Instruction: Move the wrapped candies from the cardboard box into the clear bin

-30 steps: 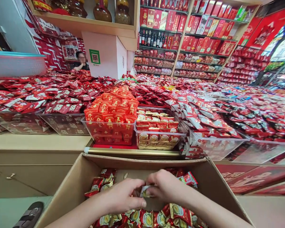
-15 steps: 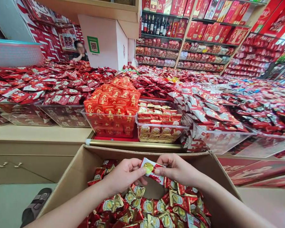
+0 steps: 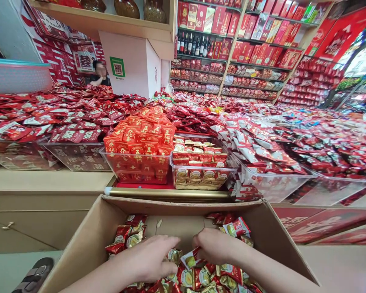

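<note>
Inside an open cardboard box (image 3: 79, 244) lie many red and gold wrapped candies (image 3: 201, 276) with a yellow fruit picture. My left hand (image 3: 151, 256) hovers low over them on the left, fingers stretched and thumb apart, with nothing seen in it. To its right, my right hand (image 3: 218, 246) has its fingers curled on the edge of a red and white candy packet (image 3: 189, 259); the fingertips are partly hidden. Another red and white packet (image 3: 237, 227) rests on candies near the right wall, beyond my right forearm.
Behind the box, clear bins hold orange-red packets (image 3: 140, 150), durian candies (image 3: 201, 156) and red and white packets (image 3: 256, 150). A gold bar (image 3: 171, 194) edges the counter. Shelves with bottles (image 3: 193, 44) stand behind. A person (image 3: 100, 75) is far left; a sandal (image 3: 35, 276) shows lower left.
Both hands have come down from the box's far rim into the candies and moved apart. The packet between them is no longer in my left hand. The view has tilted up slightly.
</note>
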A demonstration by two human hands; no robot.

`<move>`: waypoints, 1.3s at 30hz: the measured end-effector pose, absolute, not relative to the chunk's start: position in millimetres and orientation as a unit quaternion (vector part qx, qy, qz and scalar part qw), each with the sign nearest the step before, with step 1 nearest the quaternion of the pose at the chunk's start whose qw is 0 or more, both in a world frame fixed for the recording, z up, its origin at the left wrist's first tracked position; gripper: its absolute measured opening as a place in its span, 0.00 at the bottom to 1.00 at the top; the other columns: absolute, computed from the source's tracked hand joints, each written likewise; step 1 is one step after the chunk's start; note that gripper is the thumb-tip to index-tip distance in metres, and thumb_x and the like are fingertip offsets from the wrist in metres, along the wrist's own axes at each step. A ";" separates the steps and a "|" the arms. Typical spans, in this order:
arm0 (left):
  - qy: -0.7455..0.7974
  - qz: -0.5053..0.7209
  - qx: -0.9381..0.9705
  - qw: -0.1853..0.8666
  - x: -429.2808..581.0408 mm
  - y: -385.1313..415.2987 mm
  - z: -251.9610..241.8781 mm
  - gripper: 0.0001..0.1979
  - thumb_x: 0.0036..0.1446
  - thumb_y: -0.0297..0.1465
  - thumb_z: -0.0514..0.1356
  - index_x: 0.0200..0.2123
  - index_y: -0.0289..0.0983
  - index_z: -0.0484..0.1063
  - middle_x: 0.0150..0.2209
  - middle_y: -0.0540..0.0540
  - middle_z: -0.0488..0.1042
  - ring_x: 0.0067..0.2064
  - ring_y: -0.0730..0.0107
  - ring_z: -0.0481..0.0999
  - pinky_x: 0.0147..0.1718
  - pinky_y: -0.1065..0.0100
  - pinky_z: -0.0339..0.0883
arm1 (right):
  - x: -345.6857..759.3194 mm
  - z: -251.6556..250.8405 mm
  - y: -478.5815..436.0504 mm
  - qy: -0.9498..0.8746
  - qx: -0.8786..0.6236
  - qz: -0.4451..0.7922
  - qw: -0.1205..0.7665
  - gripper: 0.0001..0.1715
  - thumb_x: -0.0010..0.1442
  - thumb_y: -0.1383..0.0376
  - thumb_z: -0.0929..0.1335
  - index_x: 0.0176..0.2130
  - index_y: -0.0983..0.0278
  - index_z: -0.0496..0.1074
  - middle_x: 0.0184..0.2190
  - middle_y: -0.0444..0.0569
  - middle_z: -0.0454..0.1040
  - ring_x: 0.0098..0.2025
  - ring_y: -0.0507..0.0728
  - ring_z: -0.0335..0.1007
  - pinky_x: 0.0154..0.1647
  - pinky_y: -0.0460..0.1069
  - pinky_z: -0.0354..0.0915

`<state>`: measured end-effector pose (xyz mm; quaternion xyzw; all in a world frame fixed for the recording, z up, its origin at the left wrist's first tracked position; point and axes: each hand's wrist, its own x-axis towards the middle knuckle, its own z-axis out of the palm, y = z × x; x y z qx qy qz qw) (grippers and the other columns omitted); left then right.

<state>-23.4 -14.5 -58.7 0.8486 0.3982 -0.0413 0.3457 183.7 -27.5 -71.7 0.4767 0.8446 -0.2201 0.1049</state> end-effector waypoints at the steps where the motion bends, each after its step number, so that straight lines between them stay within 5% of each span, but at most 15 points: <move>1: 0.397 -0.041 0.847 0.350 -22.3 -15.8 -56.7 0.29 0.44 0.43 0.57 0.51 0.44 0.60 0.46 0.43 0.69 0.45 0.54 0.68 0.39 0.64 0.61 | 182.1 -67.8 -28.0 0.853 0.462 -0.232 0.075 0.10 0.47 0.66 0.64 0.32 0.62 0.73 0.26 0.48 0.74 0.30 0.57 0.69 0.25 0.46 0.57; 6: 0.418 -0.019 0.799 0.432 -12.9 -16.7 -50.2 0.11 0.49 0.38 0.53 0.28 0.37 0.70 0.25 0.48 0.73 0.28 0.62 0.73 0.23 0.70 0.60 | 177.3 -35.1 -31.8 0.826 0.480 -0.266 -0.127 0.10 0.50 0.65 0.64 0.36 0.61 0.67 0.27 0.43 0.71 0.27 0.51 0.64 0.25 0.43 0.58; 11: 0.379 0.153 0.592 0.694 -2.2 -9.3 -36.4 0.18 0.49 0.45 0.54 0.31 0.35 0.67 0.26 0.50 0.70 0.25 0.72 0.71 0.18 0.76 0.55 | 165.9 -11.1 -40.2 0.827 0.467 -0.076 -0.303 0.11 0.52 0.65 0.63 0.38 0.65 0.64 0.37 0.53 0.66 0.37 0.54 0.63 0.35 0.46 0.63; 16: 0.322 0.237 0.451 0.798 -2.6 -8.6 -15.9 0.19 0.48 0.46 0.56 0.28 0.34 0.69 0.22 0.51 0.67 0.25 0.75 0.66 0.23 0.74 0.58 | 151.0 -10.7 -42.8 0.884 0.353 0.159 -0.261 0.06 0.52 0.66 0.62 0.31 0.65 0.67 0.26 0.49 0.70 0.23 0.53 0.60 0.21 0.47 0.59; 22: 0.297 0.292 0.429 0.801 -16.3 -4.1 1.1 0.20 0.55 0.43 0.49 0.39 0.33 0.68 0.36 0.40 0.73 0.35 0.63 0.72 0.32 0.67 0.61 | 186.9 55.6 -8.2 0.862 0.357 0.227 -0.279 0.09 0.57 0.69 0.58 0.32 0.67 0.67 0.33 0.52 0.71 0.33 0.54 0.62 0.32 0.48 0.59; 26: 0.346 0.259 0.448 0.783 -19.4 5.7 -10.5 0.19 0.55 0.42 0.50 0.37 0.32 0.67 0.35 0.40 0.74 0.32 0.66 0.73 0.30 0.69 0.60 | 221.8 104.8 51.6 0.790 0.490 0.326 -0.171 0.10 0.56 0.69 0.59 0.29 0.67 0.67 0.29 0.52 0.71 0.32 0.55 0.64 0.31 0.48 0.58; 31: 0.380 0.230 0.449 0.775 -17.2 9.5 -33.7 0.21 0.50 0.46 0.53 0.34 0.33 0.67 0.30 0.43 0.74 0.27 0.71 0.73 0.24 0.73 0.58 | 236.9 112.5 109.3 0.785 0.542 0.298 0.035 0.10 0.54 0.70 0.59 0.30 0.66 0.68 0.29 0.52 0.72 0.30 0.56 0.68 0.27 0.47 0.58; 39: 0.385 0.222 0.486 0.752 -19.1 9.6 -36.1 0.22 0.46 0.47 0.56 0.33 0.33 0.66 0.30 0.45 0.74 0.27 0.73 0.72 0.23 0.75 0.57 | 232.3 93.0 129.4 0.787 0.563 0.227 0.112 0.14 0.51 0.74 0.59 0.32 0.66 0.72 0.32 0.54 0.74 0.35 0.60 0.70 0.30 0.48 0.62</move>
